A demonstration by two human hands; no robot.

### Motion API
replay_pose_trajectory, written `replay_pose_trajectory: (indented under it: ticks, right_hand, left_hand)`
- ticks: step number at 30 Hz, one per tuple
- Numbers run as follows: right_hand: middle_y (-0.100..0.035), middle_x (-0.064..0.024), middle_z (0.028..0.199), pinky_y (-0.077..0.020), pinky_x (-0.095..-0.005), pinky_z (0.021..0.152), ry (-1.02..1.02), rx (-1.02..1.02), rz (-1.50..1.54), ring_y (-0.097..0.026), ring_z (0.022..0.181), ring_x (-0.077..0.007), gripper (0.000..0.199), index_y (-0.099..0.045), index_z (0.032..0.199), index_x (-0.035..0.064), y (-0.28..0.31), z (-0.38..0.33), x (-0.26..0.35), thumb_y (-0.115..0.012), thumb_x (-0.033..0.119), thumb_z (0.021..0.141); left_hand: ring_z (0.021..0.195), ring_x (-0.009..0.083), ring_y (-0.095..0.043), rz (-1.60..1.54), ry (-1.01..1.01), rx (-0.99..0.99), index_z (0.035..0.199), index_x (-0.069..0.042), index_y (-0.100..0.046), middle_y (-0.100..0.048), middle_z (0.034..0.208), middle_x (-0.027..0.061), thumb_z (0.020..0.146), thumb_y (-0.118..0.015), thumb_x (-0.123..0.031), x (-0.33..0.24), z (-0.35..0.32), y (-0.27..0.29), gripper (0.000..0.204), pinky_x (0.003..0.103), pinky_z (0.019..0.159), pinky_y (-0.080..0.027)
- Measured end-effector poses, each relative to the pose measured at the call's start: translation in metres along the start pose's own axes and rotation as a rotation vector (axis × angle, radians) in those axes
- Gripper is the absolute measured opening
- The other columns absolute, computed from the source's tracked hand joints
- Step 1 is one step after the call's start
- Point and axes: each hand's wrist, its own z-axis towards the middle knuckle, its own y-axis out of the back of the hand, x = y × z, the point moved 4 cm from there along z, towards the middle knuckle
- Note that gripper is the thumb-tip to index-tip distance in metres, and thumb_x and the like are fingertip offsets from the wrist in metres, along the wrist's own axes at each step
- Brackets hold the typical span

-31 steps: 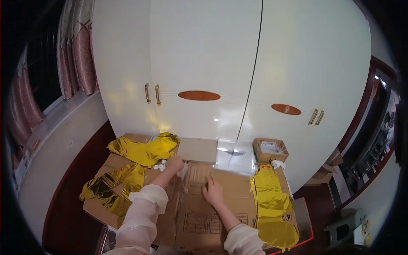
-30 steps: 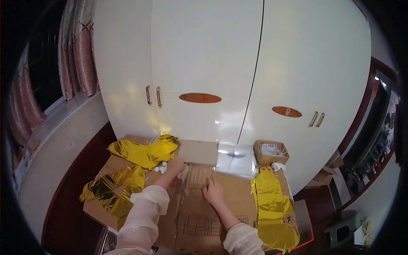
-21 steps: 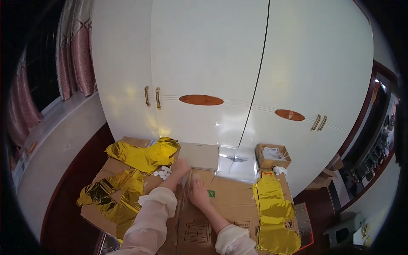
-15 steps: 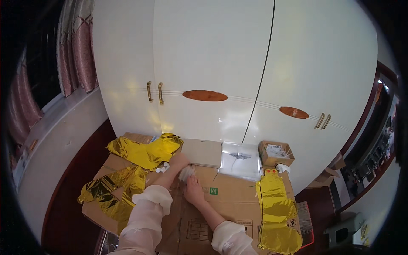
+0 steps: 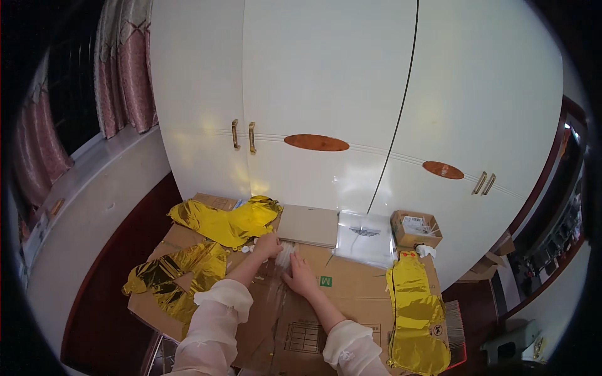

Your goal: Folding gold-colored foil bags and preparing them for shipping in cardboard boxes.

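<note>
My left hand (image 5: 268, 245) is closed, its fingers curled at the left side of a clear, crinkled plastic piece (image 5: 285, 255). What its fingertips hold, if anything, is too small to make out. My right hand (image 5: 301, 274) lies with fingers stretched forward, touching the right side of that plastic. Both hands rest over a flattened brown cardboard sheet (image 5: 357, 301). Just beyond them is a stack of flat grey-beige boards (image 5: 308, 225). Small white pieces (image 5: 246, 249) sit left of my left hand, by a gold foil balloon (image 5: 222, 224).
A second gold foil balloon (image 5: 210, 257) lies at the left, a third (image 5: 414, 313) at the right. Clear plastic bags (image 5: 365, 241) lie behind, beside a small open carton (image 5: 416, 229). White cabinet doors (image 5: 326, 75) rise at the back. A stool (image 5: 511, 341) stands at lower right.
The whole view has shifted slightly. My left hand has come down a little beside the plastic, which looks flatter and less bunched. My right hand's fingers are straighter.
</note>
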Motion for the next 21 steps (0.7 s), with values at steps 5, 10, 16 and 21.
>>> replay_pose_trajectory:
  ticks: [5, 10, 16, 21]
  right_hand:
    - [-0.036, -0.0262, 0.148, -0.0316, -0.0455, 0.113, 0.04, 0.055, -0.014, -0.041, 0.132, -0.0448, 0.075, -0.034, 0.144, -0.0029, -0.002, 0.008, -0.009, -0.065, 0.037, 0.088]
    - [-0.038, -0.0244, 0.148, -0.0343, -0.0469, 0.111, 0.046, 0.043, 0.053, -0.044, 0.129, -0.0468, 0.074, -0.034, 0.144, -0.0011, -0.007, 0.018, -0.022, -0.065, 0.036, 0.088]
    - [-0.041, -0.0253, 0.145, -0.0398, -0.0444, 0.107, 0.096, -0.043, 0.048, -0.048, 0.126, -0.0437, 0.068, -0.041, 0.141, -0.001, -0.002, 0.016, -0.018, -0.065, 0.035, 0.088]
    - [-0.045, -0.025, 0.143, -0.0424, -0.0419, 0.105, 0.094, -0.058, 0.05, -0.051, 0.124, -0.04, 0.064, -0.045, 0.138, -0.0015, -0.006, 0.018, -0.024, -0.064, 0.033, 0.089]
  left_hand:
    - [0.068, 0.0258, -0.07, -0.028, -0.002, -0.075, 0.076, -0.007, -0.071, -0.07, 0.07, 0.0098, 0.072, -0.07, -0.025, 0.004, -0.002, -0.006, 0.018, 0.038, 0.068, -0.055]
    - [0.073, 0.026, -0.07, -0.024, -0.019, -0.125, 0.078, -0.006, -0.072, -0.071, 0.075, 0.0111, 0.072, -0.07, -0.024, 0.007, -0.003, -0.001, 0.019, 0.038, 0.07, -0.055]
    - [0.079, 0.0289, -0.069, -0.137, -0.097, -0.054, 0.082, -0.006, -0.07, -0.071, 0.08, 0.013, 0.072, -0.071, -0.02, 0.0, -0.021, 0.01, 0.017, 0.039, 0.075, -0.054]
    - [0.081, 0.0308, -0.068, -0.149, -0.17, -0.063, 0.086, -0.005, -0.067, -0.069, 0.084, 0.0134, 0.075, -0.067, -0.018, -0.017, -0.047, 0.022, 0.017, 0.041, 0.075, -0.053]
